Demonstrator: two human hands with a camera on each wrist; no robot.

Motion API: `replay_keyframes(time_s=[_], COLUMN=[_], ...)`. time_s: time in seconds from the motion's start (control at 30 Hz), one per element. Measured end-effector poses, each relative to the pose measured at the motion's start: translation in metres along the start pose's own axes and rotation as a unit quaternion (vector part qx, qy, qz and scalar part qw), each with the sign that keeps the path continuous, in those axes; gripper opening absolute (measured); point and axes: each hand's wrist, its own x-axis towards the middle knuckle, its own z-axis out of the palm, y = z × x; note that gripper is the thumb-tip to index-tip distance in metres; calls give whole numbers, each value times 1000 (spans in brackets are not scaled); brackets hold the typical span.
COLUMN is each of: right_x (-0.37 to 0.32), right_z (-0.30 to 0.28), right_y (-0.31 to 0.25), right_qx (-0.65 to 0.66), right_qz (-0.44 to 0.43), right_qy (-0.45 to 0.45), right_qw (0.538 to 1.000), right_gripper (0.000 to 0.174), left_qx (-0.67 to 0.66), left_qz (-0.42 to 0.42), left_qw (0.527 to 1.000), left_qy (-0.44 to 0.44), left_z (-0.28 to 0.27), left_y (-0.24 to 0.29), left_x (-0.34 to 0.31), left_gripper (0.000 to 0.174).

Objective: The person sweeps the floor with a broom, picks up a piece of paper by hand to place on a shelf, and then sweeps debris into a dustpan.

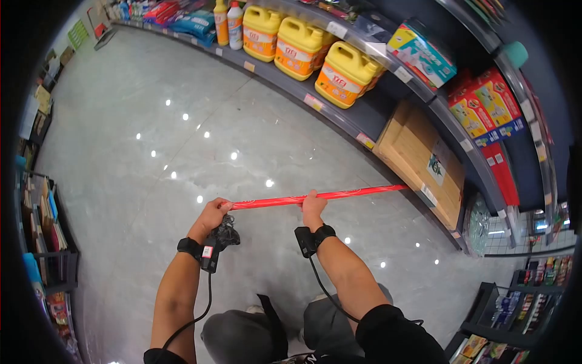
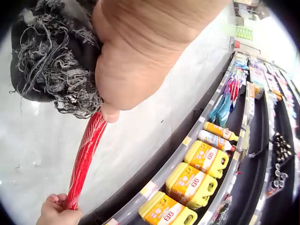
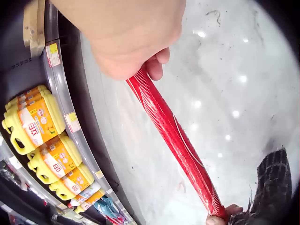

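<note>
A long red pole with white curved lines runs across in front of me, its far end at the foot of the shelf. My left hand grips its near end, and a frayed dark grey cloth with loose threads hangs beside that hand. Further along, my right hand holds the pole, fingers curled round it. The right wrist view shows the pole slanting down from the right hand to the left hand.
Yellow jugs line the lower shelf ahead. Wooden boards lean at the shelf's right end, near the pole's far end. Shelves with goods stand at the left. Glossy grey floor spreads between them.
</note>
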Motion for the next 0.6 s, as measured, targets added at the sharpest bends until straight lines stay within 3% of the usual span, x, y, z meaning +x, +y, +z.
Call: replay_keyframes(time_s=[0.03, 0.07, 0.1, 0.13, 0.2, 0.27, 0.43, 0.5, 0.53, 0.6], right_x=[-16, -1, 8, -16, -35, -76, -84, -76, -79, -107], right_z=[-2, 9, 11, 9, 18, 20, 33, 35, 39, 42], right_y=[-15, 2, 22, 5, 30, 17, 10, 20, 33, 42], right_qx=[12, -32, -31, -34, -34, -59, 104, 150, 94, 73], right_qz=[26, -23, 8, 41, 13, 85, 101, 89, 71, 123], right_qy=[-20, -7, -23, -40, -65, -101, -36, -30, -58, -57], right_qw=[999, 999, 999, 998, 997, 990, 989, 984, 991, 988], right_gripper=[36, 38, 37, 36, 31, 30, 30, 34, 32, 29], left_qx=[18, 29, 17, 33, 19, 11, 16, -19, -37, -34], left_qz=[4, 10, 10, 10, -11, -21, -63, -129, -139, -158], left_qw=[1000, 1000, 1000, 999, 1000, 999, 995, 987, 984, 981], left_qy=[-1, -1, 7, 9, 13, 34, 76, 96, 101, 106], left_z=[-1, -5, -8, -15, -28, -45, -112, -141, -148, -158], left_y=[-1, -5, -9, -12, -30, -52, -91, -126, -130, -114], left_x=[2, 3, 1, -5, -30, -54, -121, -149, -163, -192], left_gripper=[30, 31, 29, 28, 26, 25, 25, 24, 24, 24])
